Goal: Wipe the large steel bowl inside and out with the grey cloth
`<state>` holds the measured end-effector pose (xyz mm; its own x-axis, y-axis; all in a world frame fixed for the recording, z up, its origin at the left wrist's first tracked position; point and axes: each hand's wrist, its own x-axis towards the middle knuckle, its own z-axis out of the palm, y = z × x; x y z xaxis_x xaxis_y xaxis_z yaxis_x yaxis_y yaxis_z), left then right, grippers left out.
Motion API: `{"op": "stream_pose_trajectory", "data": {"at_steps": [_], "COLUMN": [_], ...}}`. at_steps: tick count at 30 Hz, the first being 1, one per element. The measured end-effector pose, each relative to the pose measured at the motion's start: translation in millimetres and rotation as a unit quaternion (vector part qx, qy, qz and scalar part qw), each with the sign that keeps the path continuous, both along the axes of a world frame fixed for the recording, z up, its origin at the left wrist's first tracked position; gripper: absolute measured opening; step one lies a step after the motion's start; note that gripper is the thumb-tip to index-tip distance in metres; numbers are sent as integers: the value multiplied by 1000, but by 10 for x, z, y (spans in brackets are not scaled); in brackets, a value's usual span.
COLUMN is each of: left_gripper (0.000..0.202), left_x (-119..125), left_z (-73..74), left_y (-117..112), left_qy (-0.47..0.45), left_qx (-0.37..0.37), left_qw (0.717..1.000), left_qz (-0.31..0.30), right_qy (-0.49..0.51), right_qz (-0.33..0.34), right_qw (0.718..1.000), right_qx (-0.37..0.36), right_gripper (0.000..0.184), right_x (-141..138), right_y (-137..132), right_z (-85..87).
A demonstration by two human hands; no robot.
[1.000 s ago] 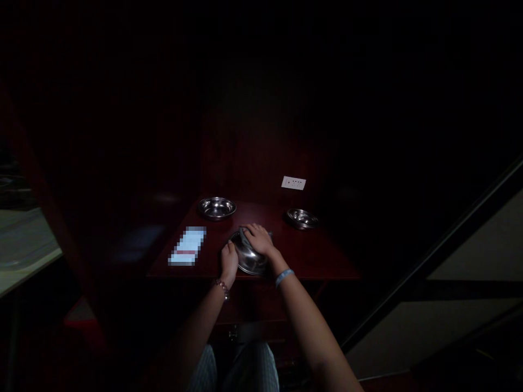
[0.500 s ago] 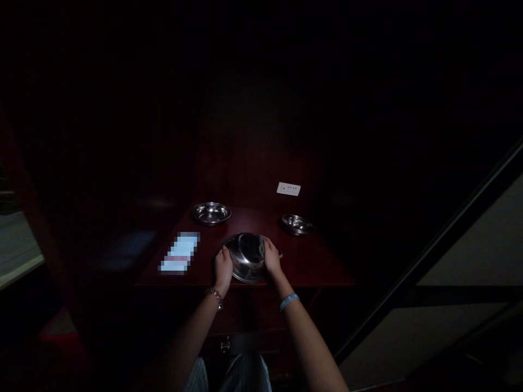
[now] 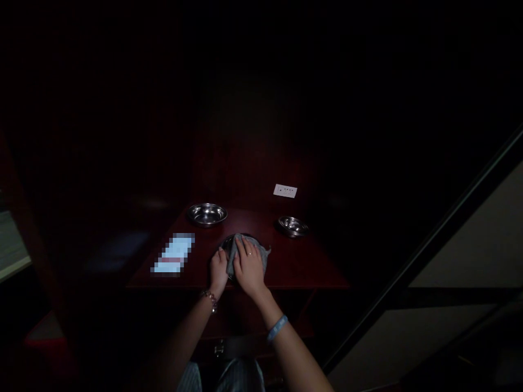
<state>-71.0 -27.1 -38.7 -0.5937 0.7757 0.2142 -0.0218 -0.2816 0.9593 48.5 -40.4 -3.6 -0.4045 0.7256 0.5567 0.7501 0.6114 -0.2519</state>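
Note:
A shiny metal bowl (image 3: 226, 244) rests upside down near the front of the dark red table, mostly hidden by a cloth and my hands. My left hand (image 3: 218, 271) is closed on its left rim, thumb on the upper side. Over the bowl's base and right side lies a grey cloth (image 3: 264, 257). My right hand (image 3: 249, 268) holds this cloth pressed against the bowl, with the fingers extended across it. One corner of the cloth sticks out to the right.
A wide metal bowl (image 3: 207, 215) stands upright at the back left, and smaller stacked metal bowls (image 3: 292, 226) at the back right. A lit, pixelated phone-like rectangle (image 3: 174, 254) lies left of my hands. A white socket plate (image 3: 285, 191) is on the back wall.
My right hand has moved from the bowl's right side onto its top, and the grey cloth is now spread over the base. My left hand keeps its hold on the rim.

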Motion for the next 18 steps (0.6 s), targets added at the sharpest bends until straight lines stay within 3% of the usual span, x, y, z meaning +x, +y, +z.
{"op": "stream_pose_trajectory", "data": {"at_steps": [4,7,13,18], "left_gripper": [41,40,44,44], "left_x": [-2,6,15,26], "left_z": [73,109,99,131], "left_y": [-45,-49,-36,-58], "left_qy": [-20,-25,3,0], "left_qx": [-38,-62,-84,-93], "left_qw": [999,998,996,995], "left_qz": [-9,2,28,29], "right_qy": [-75,-76,-68,-63], "right_qz": [72,63,-36,-34], "right_qw": [994,993,989,990], "right_qx": [-33,-58,-129,-125], "right_gripper": [51,43,43,45], "right_x": [-140,-160,-52,137], "right_y": [162,383,788,910], "right_z": [341,458,442,348]}}
